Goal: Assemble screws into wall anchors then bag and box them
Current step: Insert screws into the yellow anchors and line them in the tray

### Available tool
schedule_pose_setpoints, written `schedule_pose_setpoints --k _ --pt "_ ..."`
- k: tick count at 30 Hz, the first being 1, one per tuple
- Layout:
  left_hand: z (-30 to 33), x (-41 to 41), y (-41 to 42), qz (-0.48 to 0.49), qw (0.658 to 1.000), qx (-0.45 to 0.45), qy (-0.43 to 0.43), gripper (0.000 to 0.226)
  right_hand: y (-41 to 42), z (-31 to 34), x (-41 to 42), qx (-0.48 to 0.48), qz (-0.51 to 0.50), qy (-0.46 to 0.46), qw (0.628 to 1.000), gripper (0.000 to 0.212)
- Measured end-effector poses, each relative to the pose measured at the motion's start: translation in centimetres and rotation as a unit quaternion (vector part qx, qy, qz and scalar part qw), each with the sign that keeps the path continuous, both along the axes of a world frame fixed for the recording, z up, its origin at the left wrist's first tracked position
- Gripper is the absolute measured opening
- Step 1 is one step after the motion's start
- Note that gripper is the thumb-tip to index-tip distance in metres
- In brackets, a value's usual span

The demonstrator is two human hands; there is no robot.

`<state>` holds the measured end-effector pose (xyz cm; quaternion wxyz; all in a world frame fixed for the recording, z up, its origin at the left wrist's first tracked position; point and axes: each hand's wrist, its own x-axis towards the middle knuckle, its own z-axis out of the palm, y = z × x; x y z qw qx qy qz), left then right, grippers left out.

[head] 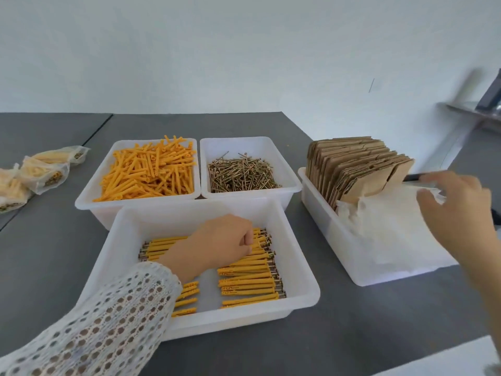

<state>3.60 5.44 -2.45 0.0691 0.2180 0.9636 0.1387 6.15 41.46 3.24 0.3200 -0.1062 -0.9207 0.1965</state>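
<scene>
White plastic forms the nearest tray (298, 270), which sits on the grey bench (352, 321) and holds rows of assembled anchors (249, 283), each orange anchor with a screw head showing at its end. The left hand (219, 242), in a white open-knit sleeve (108, 321), reaches into this tray from the lower left; its fingers (248, 240) are curled down onto the rows of assembled anchors, though whether they actually pinch any cannot be told.

To the right stands a second tray (325, 229) that carries a stack of thin plastic bags (393, 234) at its near end and upright flattened cardboard boxes (355, 169) at its far end. The right hand (455, 213) hangs over the bags, its fingers (425, 198) bent loosely at the top bag's far edge; the motion blur leaves it unclear whether they pinch the bag.

Behind the nearest tray, two more white trays stand side by side, touching: the left one (89, 196) is heaped with loose orange anchors (149, 172), the right one (287, 169) with loose screws (241, 175).

At the far left of the bench lie several filled bags (46, 172), near one another.
</scene>
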Motion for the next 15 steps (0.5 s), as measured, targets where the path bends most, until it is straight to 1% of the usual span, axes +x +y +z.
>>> schedule_pose_setpoints --k 1,3,5,7,8,11,15 --pt "0.1 0.3 0.4 -0.003 1.0 -0.016 0.007 0.007 1.7 -0.6 -0.6 -0.006 -0.056 -0.075 0.996 0.035" --pt "0.2 0.8 1.2 -0.009 0.997 -0.071 0.026 0.01 4.6 -1.9 -1.1 -0.032 -0.148 -0.205 0.967 0.056" --pt "0.1 1.1 1.9 -0.012 0.989 -0.136 0.053 0.013 6.7 -3.2 -1.5 -0.055 -0.177 -0.265 0.946 0.073" --pt "-0.3 0.8 2.4 -0.01 0.982 -0.167 0.082 0.008 7.9 -3.9 -1.8 -0.085 -0.174 -0.279 0.941 0.081" --pt "-0.4 0.7 2.6 -0.009 0.98 -0.174 0.096 0.005 8.2 -4.0 -1.8 -0.089 -0.164 -0.276 0.943 0.081" --pt "-0.6 0.1 2.8 -0.008 0.975 -0.184 0.123 0.014 8.3 -4.2 -1.3 -0.056 -0.151 -0.236 0.958 0.073" --pt "-0.9 -0.6 2.7 -0.009 0.98 -0.163 0.117 0.014 7.6 -3.8 -0.2 -0.034 -0.138 -0.161 0.977 0.06"
